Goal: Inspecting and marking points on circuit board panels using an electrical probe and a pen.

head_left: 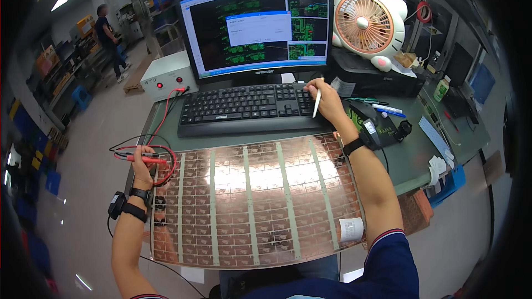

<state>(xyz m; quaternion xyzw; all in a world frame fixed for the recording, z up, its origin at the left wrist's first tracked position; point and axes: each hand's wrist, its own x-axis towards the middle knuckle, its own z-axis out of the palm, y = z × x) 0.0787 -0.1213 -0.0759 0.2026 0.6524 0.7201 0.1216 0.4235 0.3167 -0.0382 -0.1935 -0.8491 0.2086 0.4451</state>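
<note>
My left hand [142, 170] is closed around red and black test probes [154, 160] at the left edge of a large copper circuit-board panel [270, 216]. Their leads loop beside it. The panel lies in front of me, marked by pale vertical strips, with a curled white label [351, 229] at its lower right. A slim white pen [316, 105] is gripped in my right hand [331, 104], pointing down. That hand rests over the number pad of a black keyboard [238, 126], and its fingertips reach the upper right keys.
A monitor [255, 72] with green circuit drawings and a dialog box stands behind the keyboard. Left of it is a white box [166, 72] with red sockets. A fan [363, 22] sits on a black printer [377, 80]. Pens [389, 111] lie at right. Far left, a person [105, 39] stands.
</note>
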